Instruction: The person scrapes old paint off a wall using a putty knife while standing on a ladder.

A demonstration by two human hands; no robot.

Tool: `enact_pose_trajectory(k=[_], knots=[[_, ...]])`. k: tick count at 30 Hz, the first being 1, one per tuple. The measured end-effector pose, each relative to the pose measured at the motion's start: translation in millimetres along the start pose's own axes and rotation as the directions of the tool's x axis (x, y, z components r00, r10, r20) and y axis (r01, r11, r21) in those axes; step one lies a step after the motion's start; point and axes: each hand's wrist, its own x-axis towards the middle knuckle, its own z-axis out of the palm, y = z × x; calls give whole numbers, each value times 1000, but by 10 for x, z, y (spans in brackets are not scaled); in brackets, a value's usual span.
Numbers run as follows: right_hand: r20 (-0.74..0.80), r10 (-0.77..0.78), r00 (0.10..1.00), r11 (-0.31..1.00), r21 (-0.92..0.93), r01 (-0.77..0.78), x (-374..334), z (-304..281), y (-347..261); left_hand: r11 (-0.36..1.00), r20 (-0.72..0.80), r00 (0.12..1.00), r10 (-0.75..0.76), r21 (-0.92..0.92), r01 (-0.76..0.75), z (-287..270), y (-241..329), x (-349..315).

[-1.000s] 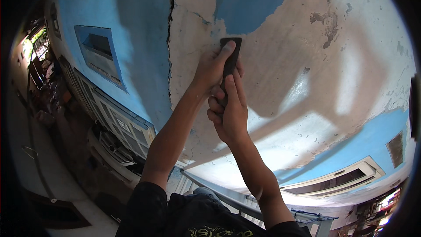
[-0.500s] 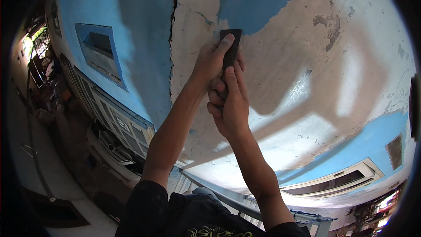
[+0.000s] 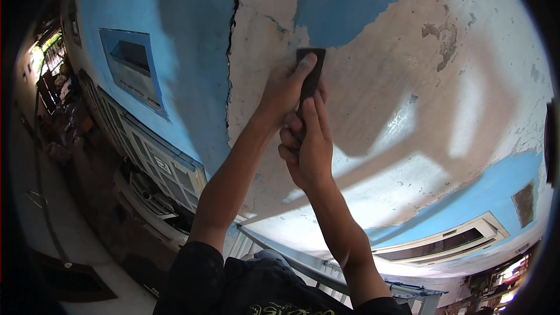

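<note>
Black, flat, elongated hand tool [image 3: 316,73]: upper end at lower edge of blue paint patch [image 3: 344,11], pale peeling wall [image 3: 379,76]. Left hand [image 3: 284,88] closed round it, thumb on face; right hand [image 3: 315,146] wrapped below. Advisable: low angle, even pressure.

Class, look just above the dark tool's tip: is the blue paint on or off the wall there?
On: blue paint shows above the dark tool, while pale wall surface lies exposed below.
</note>
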Motion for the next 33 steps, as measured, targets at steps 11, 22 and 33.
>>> enact_pose_trajectory(k=[11, 22, 33], knots=[[11, -25, 1000, 1000, 18, 25, -41, 100, -15, 997, -4, 999, -33, -70, 32, 9, 113, 17], [33, -48, 998, 997, -67, 50, -28, 47, 39, 999, -44, 999, 7, -48, -9, -16, 40, 24], [40, -39, 998, 998, -54, 41, 8, 51, -12, 997, -14, 999, 31, -69, -31, -30, -44, 69]])
